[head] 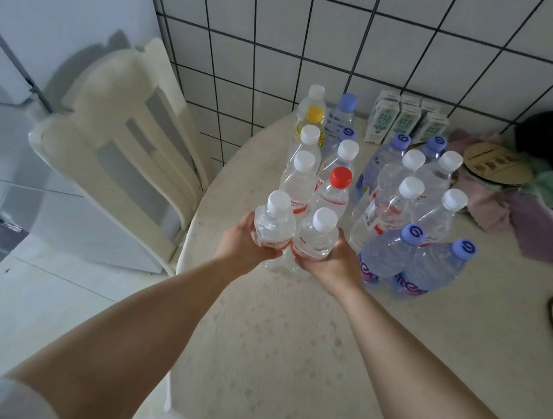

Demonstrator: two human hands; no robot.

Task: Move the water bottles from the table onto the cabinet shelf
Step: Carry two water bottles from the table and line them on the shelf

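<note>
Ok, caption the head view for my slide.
Left hand and right hand each grip a white-capped bottle on the table.

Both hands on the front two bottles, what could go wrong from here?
1. The left hand and right hand each grip one white-capped bottle, pressed side by side; lifting unevenly could let one slip.
2. The red-capped bottle stands close behind; a tilted lift might topple it into the row.
3. The blue-capped bottle sits right beside the right hand, so a sideways swing could knock it over.
</note>
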